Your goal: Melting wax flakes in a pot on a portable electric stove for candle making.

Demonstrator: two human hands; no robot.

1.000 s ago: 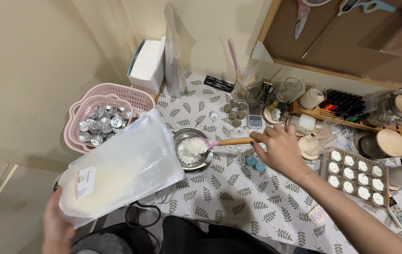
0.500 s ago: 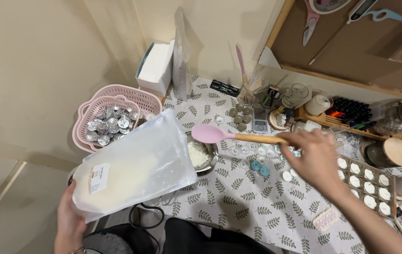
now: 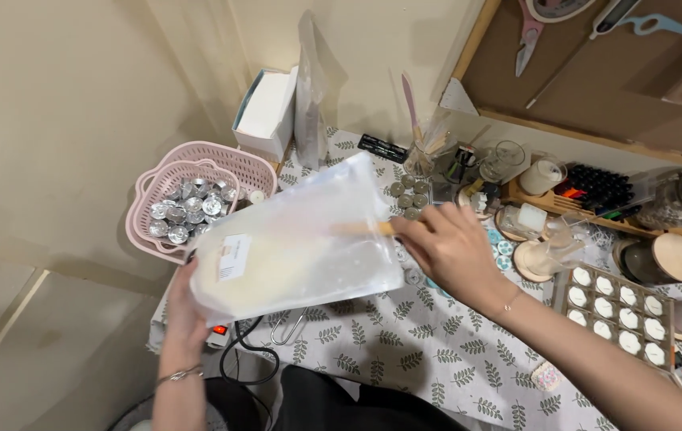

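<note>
Across the centre of the frame lies the table [image 3: 437, 359], covered by a white cloth printed with green leaf sprigs; it carries everything else.

Largest item in hand: a translucent plastic pouch [image 3: 301, 239] of pale wax flakes, centre-left, held tilted with its mouth toward the right and slightly up, so the contents pool at the lower left end and the opening stays reachable. A small white label shows on its face.

Left hand [image 3: 181, 307], lower left, is closed around the pouch's bottom corner, bearing its weight from below.

Right hand [image 3: 445, 247], centre-right, is clenched on the wooden handle of a spoon [image 3: 361, 229]. The handle runs leftward into the pouch mouth; the spoon's bowl is inside, seen only as a faint shape through the plastic. Whether it is loaded cannot be told.

Pink basket [image 3: 177, 164], upper left, nested double and holding many empty silver tealight cups, stands near the pouch, within easy reach.

Tray [image 3: 608, 303], lower right, a dark grid with white filled rounds in its cells, sits flat well apart from the pouch.

Glass jars with wooden lids [image 3: 672, 255], far right, are shut.

Small items, upper centre: a cup of sticks and tools [image 3: 421, 156], a cluster of small round dark pieces [image 3: 405, 195], and blue discs [image 3: 501, 243] just beside the right hand.
</note>
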